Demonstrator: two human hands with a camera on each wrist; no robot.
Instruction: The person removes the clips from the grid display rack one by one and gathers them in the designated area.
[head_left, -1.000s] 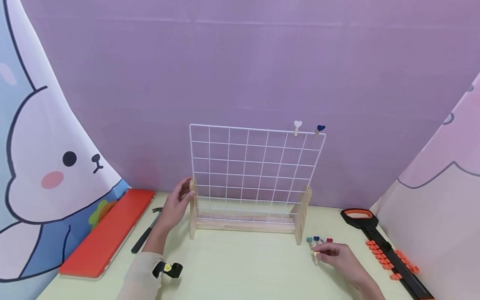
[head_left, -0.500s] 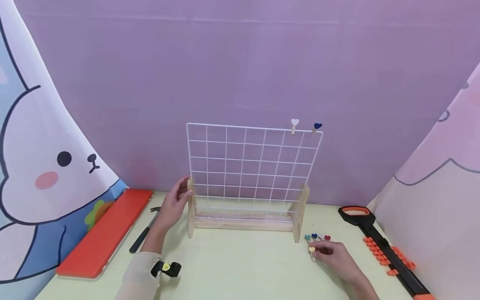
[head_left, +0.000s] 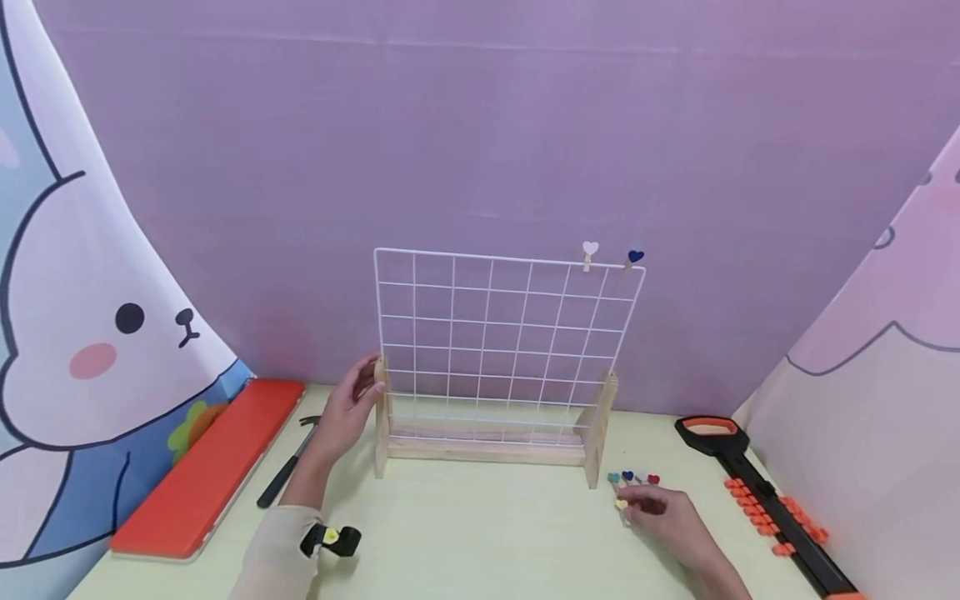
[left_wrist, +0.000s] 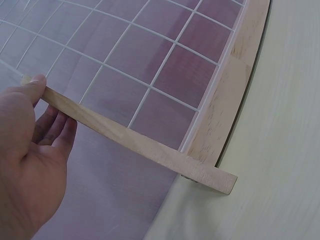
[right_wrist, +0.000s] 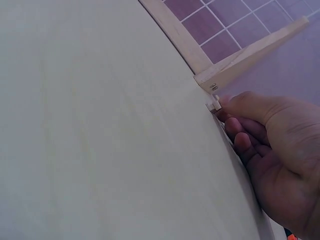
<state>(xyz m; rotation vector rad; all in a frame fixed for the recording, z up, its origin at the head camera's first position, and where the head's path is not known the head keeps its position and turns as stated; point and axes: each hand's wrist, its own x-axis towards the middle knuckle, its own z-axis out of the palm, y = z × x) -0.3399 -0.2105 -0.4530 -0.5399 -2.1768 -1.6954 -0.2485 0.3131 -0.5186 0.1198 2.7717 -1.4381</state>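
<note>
Picking step, I judge: my right hand pinches a small yellow-heart wooden peg near the bench's right edge; my left hand grips the white wire grid's wooden upright. Next, clipping needs a careful lift.

The right hand covers most of the yellow-heart peg it touches; the loose pegs beyond are too small to tell apart; the black-and-orange tool is cut off at the near right edge; the hammer head lies half hidden behind the left hand.
</note>
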